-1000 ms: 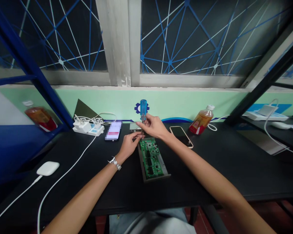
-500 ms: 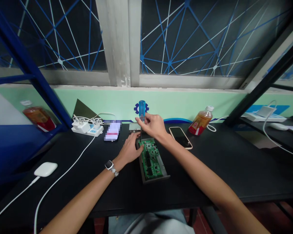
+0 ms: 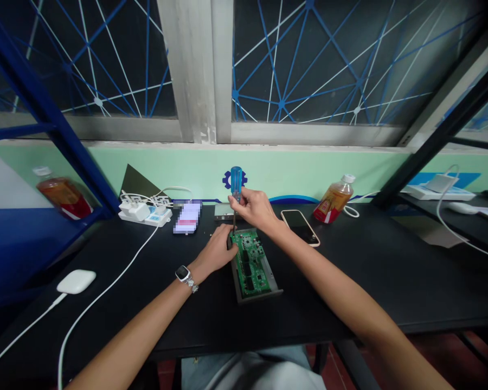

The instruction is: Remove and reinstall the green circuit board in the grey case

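In the head view, a green circuit board lies in a shallow grey metal casing on the black table. My right hand is closed around a screwdriver with a clear blue handle. The screwdriver stands nearly upright, its shaft pointing down at the far left corner of the board; the exact tip contact is too small to make out. My left hand, below a wristwatch, grips the far left side of the casing, with the thumb over the board's edge.
Behind the board lies a flat metal piece. A lit phone and a power strip are at the left, a dark phone and a drink bottle at the right. A white case with a cable lies front left.
My right thumb and fingers have shifted slightly on the screwdriver handle. My left fingers have drawn back a little at the board's far corner. The board stays in place.
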Demonstrator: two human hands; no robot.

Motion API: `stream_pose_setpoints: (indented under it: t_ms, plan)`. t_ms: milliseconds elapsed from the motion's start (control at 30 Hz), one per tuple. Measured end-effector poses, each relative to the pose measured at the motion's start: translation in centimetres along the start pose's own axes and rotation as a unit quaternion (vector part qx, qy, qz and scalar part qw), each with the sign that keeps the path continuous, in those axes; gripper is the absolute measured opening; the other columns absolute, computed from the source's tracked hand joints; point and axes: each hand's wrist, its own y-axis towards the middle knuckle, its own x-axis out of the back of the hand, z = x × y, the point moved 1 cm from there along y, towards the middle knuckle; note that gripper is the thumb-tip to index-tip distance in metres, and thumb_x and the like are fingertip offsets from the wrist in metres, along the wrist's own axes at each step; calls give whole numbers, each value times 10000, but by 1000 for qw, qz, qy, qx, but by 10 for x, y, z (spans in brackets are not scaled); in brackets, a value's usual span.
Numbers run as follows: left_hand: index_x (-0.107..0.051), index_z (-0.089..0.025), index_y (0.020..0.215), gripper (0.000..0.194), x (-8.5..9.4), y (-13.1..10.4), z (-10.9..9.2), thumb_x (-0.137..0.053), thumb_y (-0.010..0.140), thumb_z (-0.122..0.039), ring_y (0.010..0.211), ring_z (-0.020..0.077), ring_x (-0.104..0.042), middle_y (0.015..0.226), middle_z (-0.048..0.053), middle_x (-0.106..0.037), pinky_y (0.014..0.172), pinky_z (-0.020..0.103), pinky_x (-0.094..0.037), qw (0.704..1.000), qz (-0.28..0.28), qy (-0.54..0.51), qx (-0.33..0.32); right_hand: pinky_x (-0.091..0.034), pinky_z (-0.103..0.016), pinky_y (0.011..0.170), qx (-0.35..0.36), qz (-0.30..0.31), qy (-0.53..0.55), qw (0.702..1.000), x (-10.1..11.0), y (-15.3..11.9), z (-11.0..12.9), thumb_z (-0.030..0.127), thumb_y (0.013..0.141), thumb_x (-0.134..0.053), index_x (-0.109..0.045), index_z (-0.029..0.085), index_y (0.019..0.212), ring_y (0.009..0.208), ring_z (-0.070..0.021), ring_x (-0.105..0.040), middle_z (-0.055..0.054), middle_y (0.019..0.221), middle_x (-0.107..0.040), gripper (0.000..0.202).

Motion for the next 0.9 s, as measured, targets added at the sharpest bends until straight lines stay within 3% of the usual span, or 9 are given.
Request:
stream_pose_setpoints:
  t_ms: [367,533,900]
  plan:
    - [-542,-186,1222,412,-1,2,1,-552,816,-123,1159,291,-578,1203,110,-609,1031,477,-452,1000,6,0,-6,-299,-275,560,33,10,66,997,-2,3,-8,396,922,-525,-422,214,690,532,-99,-365,49,578,-408,313]
    - [-543,-183,1216,397,-1,2,1,-554,823,-129,1166,286,-577,1195,109,-609,1034,463,-452,1000,5,-5,-8,-315,-278,571,29,15,48,998,0,3,-8,406,923,-520,-426,215,676,530,-101,-375,45,577,-416,326]
    - [-546,-189,1196,391,-4,2,1,-558,813,-109,1156,279,-578,1182,98,-606,1034,444,-453,1000,-11,8,2,-355,-306,591,-32,-21,-21,999,10,0,4,599,887,-583,-511,210,663,592,-166,-577,-21,600,-594,455]
